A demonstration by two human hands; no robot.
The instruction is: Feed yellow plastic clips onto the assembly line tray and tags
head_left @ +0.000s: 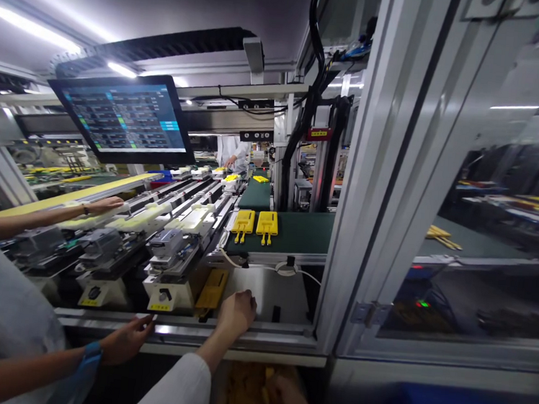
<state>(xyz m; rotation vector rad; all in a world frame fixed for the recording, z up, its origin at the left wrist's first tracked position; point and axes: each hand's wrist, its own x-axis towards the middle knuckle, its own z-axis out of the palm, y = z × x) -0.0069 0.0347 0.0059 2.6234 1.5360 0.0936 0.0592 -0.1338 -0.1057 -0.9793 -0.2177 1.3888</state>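
Note:
My left hand point(237, 314) is closed, its fingers curled under over the bare metal plate point(262, 292) at the front of the machine. Whatever those fingers hold, if anything, is hidden. To its left, a yellow-orange tray-like piece point(213, 290) lies beside the nearest fixture. Low in the view, my right hand point(288, 403) reaches into a dim brown box point(240, 396) below the bench edge. A small yellow piece point(268, 379) shows by its fingers, but blur hides the grip. Two yellow power banks with short cables point(267, 225) lie on the green conveyor belt point(302, 226) beyond the plate.
A co-worker's hand with a blue wristband point(128, 340) is close on my left; their other arm point(87, 208) reaches over the rows of fixtures point(172, 253). A monitor point(127, 116) hangs above. A metal frame post point(369, 172) stands at right. Another person point(233, 152) is at the back.

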